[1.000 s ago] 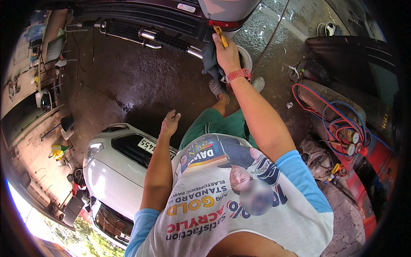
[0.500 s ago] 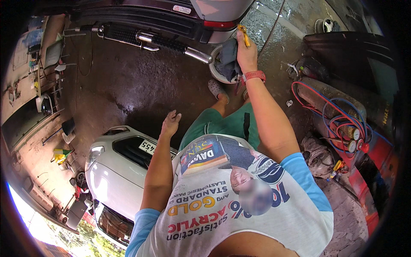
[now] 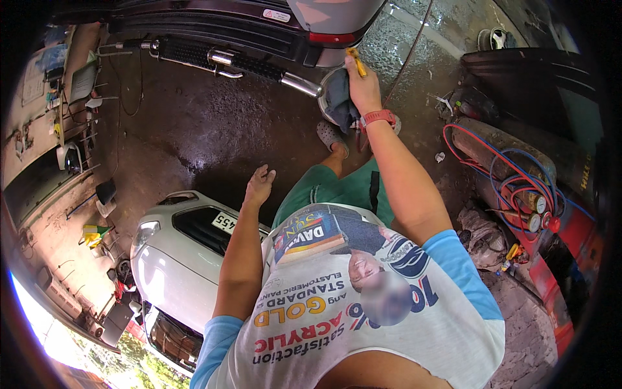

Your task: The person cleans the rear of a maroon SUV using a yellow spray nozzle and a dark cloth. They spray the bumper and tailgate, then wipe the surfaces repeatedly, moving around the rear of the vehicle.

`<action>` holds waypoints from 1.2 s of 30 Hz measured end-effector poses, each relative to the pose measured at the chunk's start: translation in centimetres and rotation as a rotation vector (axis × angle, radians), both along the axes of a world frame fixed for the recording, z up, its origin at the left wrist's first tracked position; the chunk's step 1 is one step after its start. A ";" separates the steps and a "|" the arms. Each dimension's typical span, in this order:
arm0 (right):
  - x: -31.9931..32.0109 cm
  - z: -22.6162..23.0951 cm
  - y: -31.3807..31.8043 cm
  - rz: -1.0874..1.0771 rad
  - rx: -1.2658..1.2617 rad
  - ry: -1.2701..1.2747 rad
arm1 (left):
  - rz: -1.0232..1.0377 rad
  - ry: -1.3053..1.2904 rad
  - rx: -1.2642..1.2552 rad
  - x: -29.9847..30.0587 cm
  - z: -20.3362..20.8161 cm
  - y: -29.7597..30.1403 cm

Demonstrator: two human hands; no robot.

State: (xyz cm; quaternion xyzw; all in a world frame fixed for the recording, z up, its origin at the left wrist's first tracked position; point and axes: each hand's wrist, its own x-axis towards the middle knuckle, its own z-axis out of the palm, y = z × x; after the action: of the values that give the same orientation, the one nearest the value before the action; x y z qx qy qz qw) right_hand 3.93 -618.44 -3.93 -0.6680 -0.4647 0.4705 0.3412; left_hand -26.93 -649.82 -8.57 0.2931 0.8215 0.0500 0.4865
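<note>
My right hand [image 3: 364, 87], with a red watch on its wrist, is raised near the rear corner of a dark vehicle [image 3: 334, 57]. It grips a small yellow hand tool [image 3: 361, 68] whose exact kind I cannot make out. Just left of and below this hand, a dark cloth [image 3: 338, 97] lies over a pale round container [image 3: 324, 104], partly hiding it. My left hand [image 3: 260, 184] hangs over the floor with fingers apart and nothing in it. It is nearest to the front of a white car [image 3: 184, 236].
A black step bar with a chrome end [image 3: 301, 84] juts out along the dark vehicle. A thin hose [image 3: 413, 48] crosses the wet floor. On the right lie gas cylinders [image 3: 502, 146] with red and blue hoses [image 3: 495, 172]. Shelves with clutter [image 3: 81, 84] line the left wall.
My right hand has shifted a little left and down with the yellow tool, which now tilts differently. The thin hose has shifted slightly. My left hand has barely moved.
</note>
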 end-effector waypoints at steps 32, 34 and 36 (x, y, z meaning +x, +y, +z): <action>0.9 -0.2 1.5 -0.139 0.111 -0.079 | -0.005 -0.037 0.026 -0.1 -1.2 0.0; 1.3 -0.1 1.6 -0.127 0.090 -0.048 | 0.008 -0.050 0.032 -0.1 -1.2 0.1; 1.4 0.4 1.6 -0.112 0.050 -0.042 | 0.010 -0.055 0.028 -0.1 -1.1 0.1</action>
State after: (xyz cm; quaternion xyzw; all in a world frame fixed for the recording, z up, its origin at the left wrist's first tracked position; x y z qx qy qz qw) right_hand 5.35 -616.86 -3.57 -0.6940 -0.4452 0.4247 0.3738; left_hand -26.98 -649.70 -9.65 0.2941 0.8085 0.0721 0.5046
